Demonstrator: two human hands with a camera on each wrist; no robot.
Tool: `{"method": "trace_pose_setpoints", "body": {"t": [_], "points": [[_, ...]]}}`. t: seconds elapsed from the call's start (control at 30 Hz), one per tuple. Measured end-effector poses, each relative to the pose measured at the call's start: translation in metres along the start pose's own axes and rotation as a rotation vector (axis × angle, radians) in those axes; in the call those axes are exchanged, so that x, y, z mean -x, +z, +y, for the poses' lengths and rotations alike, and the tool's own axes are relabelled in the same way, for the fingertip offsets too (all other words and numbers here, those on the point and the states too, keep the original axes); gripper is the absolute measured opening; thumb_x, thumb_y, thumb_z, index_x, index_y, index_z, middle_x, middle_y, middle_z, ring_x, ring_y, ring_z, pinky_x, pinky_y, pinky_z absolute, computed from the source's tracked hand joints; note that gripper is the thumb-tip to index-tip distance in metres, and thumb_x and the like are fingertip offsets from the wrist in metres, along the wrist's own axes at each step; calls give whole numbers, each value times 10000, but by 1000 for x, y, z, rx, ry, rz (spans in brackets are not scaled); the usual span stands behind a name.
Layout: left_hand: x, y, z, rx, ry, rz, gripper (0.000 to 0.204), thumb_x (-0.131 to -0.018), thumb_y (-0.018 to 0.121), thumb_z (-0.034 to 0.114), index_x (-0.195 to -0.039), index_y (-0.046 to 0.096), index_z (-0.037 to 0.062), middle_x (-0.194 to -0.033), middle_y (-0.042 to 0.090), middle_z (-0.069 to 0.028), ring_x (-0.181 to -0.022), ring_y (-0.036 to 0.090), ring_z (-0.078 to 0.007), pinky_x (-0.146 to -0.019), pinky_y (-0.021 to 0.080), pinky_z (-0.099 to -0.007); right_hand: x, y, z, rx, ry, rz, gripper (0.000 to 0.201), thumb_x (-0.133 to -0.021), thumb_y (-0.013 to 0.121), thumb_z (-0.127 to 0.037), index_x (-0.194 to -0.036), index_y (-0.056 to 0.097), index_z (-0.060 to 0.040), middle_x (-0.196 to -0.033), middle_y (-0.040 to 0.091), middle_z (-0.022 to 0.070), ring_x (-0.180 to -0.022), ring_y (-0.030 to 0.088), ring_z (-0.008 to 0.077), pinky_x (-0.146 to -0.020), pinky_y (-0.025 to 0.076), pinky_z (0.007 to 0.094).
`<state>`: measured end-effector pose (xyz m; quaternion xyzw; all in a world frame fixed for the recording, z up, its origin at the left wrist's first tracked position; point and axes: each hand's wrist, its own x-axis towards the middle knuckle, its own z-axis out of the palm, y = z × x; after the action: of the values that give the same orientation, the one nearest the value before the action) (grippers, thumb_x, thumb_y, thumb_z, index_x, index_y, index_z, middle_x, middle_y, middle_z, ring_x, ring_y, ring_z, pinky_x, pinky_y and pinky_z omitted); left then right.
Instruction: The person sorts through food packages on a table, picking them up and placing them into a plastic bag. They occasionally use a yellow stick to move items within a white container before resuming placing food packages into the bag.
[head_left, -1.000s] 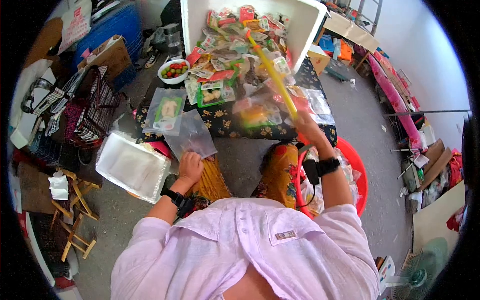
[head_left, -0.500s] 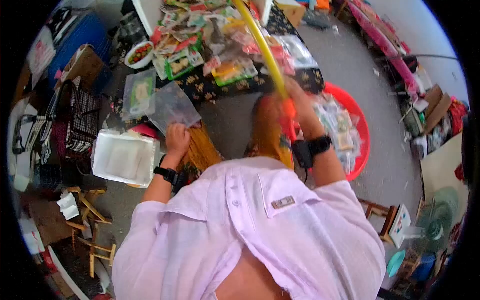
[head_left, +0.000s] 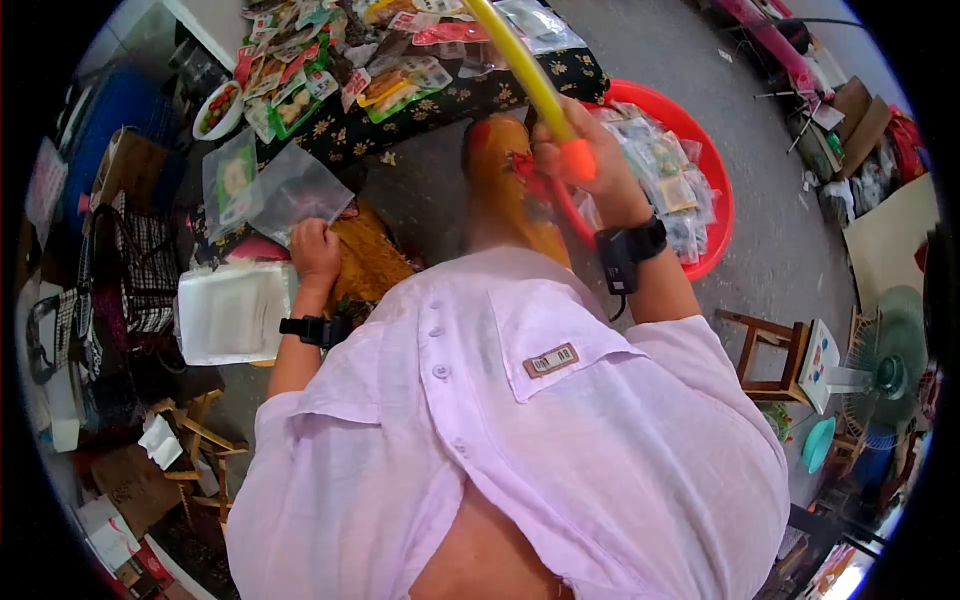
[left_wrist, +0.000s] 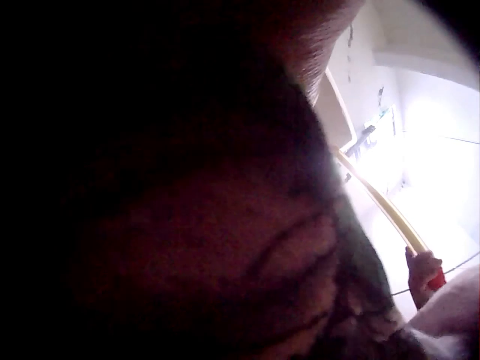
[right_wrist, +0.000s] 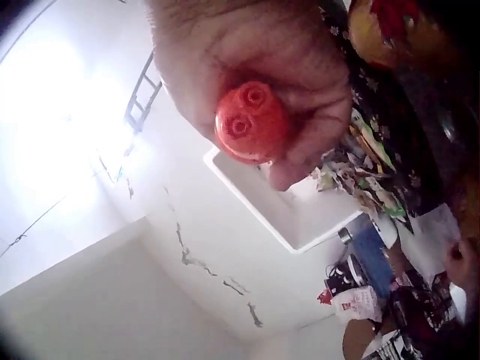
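My right hand [head_left: 598,158] grips a long yellow rod [head_left: 522,68] near its orange-red end cap [head_left: 577,160]. The rod slants up and away over the table; its far end is out of the head view. From the right wrist, the round red cap [right_wrist: 251,142] shows two small holes and pokes out of the curled palm. On the left thigh, my left hand [head_left: 316,250] holds the near edge of a clear plastic bag [head_left: 300,188], fingers curled. Beside that bag lies another clear bag with a green-edged pack [head_left: 232,180] inside. Dark cloth fills most of the left wrist view.
Many snack packets [head_left: 295,75] lie on a black flowered cloth [head_left: 335,140], a bowl of small red and green fruit [head_left: 218,110] beside them. A red basin [head_left: 722,225] of packed bags stands right. A white tray [head_left: 235,315] sits left; a fan [head_left: 885,370] stands lower right.
The right hand has drawn the yellow rod back from over the packets toward the body, its cap now nearer. The left hand keeps to the bag. The head view has tilted down.
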<state>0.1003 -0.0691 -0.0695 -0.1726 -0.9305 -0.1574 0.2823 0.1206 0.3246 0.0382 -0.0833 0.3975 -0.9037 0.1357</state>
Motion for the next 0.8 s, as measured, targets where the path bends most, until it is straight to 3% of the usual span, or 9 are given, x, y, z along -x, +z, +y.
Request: {"method": "trace_pose_setpoints", "body": {"t": [0.03,0.13,0.23,0.3,0.43,0.5,0.53,0.63,0.8], "points": [[2,-1,-1,-11,-6,7,52,-648,483,61,-680,446,43,-689,465,-118,-694,435,-315,-626,346,-406,7,-3,-2,60,-28,21,349,-832,435,-289,-1110,377,-87,-802,510,74,-637,490,145,-515,415,244],[5,-4,-4,-31,-37,-49,61,-646,484,59,-676,433,43,-697,459,-119,-696,429,-316,-623,343,-405,29,4,-15,1260,-643,59,363,-841,402,-262,-1125,382,-37,-733,474,49,-550,476,112,-490,393,199],[2,-9,2,-12,2,17,69,-641,482,55,-667,418,45,-693,450,-119,-694,422,-317,-622,341,-406,50,0,-29,574,-292,216,364,-820,421,-231,-1120,389,-29,-696,485,66,-525,471,134,-478,382,224],[1,-10,5,-3,-12,14,71,-639,480,52,-660,413,46,-692,445,-119,-695,419,-316,-626,341,-409,53,-36,-33,355,-200,203,377,-810,427,-239,-1123,391,-31,-692,492,81,-512,460,140,-466,369,240],[-3,-6,5,-5,-12,-25,69,-646,476,51,-659,409,39,-691,432,-120,-697,413,-320,-632,342,-413,52,-58,-48,484,-165,339,384,-790,456,-210,-1122,393,-29,-652,498,84,-498,461,149,-440,358,233],[1,-1,2,-46,-17,-35,63,-662,474,56,-671,414,38,-697,421,-127,-693,405,-322,-637,345,-407,68,-61,-64,593,-188,285,387,-781,465,-210,-1120,396,-36,-651,506,95,-499,470,155,-444,370,244],[0,-2,0,-42,-30,-51,63,-664,473,56,-674,414,38,-698,420,-128,-693,404,-320,-638,345,-407,77,-65,-68,558,-187,236,392,-769,478,-215,-1113,404,-42,-644,508,101,-490,466,163,-442,374,257],[-1,-3,3,-24,-73,-82,67,-666,473,53,-677,408,42,-695,415,-127,-687,401,-311,-634,340,-405,92,-86,-61,399,-165,335,401,-766,493,-197,-1124,389,-49,-674,518,115,-496,478,183,-440,382,274],[-7,1,2,41,-33,-42,78,-655,480,43,-672,404,35,-692,415,-128,-679,403,-308,-633,340,-402,45,-91,-62,580,-126,509,351,-780,500,-184,-1095,430,-45,-684,522,93,-536,490,154,-464,403,255]]}}
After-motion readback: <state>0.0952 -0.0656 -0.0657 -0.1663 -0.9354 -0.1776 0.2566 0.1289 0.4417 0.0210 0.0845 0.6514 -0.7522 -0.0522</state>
